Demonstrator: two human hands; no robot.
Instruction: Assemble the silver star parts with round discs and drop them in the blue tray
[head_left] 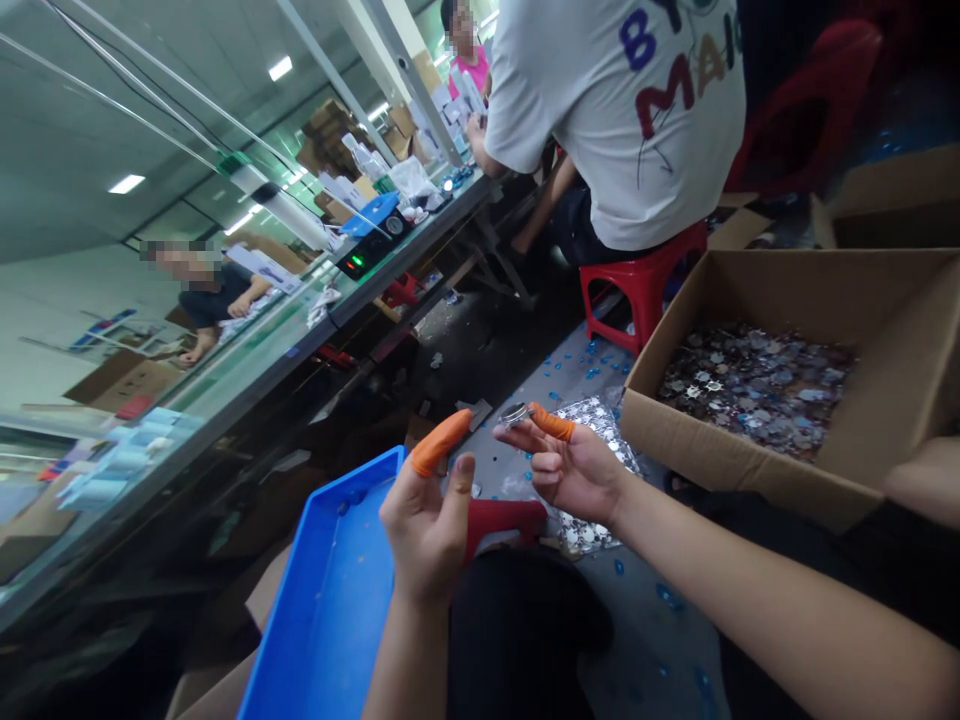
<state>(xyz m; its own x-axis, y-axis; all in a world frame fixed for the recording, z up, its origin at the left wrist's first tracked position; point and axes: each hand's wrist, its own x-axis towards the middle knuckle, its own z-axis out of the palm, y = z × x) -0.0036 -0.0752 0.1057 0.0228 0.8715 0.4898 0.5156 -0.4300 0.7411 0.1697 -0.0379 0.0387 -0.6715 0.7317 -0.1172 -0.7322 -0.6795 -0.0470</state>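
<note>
On the factory floor (645, 640) by a blue plastic tray (319, 610), you're pinching a small metal disc (515, 413) in your right hand (570, 470) under an orange finger cot (551, 422), your left hand (424, 530) open and empty.

Between the right hand (566, 470) and its fingertips, a small round metal disc (515, 413); just left of that, the left hand (426, 530), above the near corner of a plastic tray (322, 600). To the right, a cardboard box (780, 400) with a heap of small metal pieces (754, 390) inside. Between tray and box, on the floor (637, 640), a clear bag of similar pieces (600, 425). Ahead, a seated co-worker (622, 120) on a plastic stool (641, 285). Along the left side, a long glass-topped workbench (225, 400) with boxes and equipment on it.
</note>
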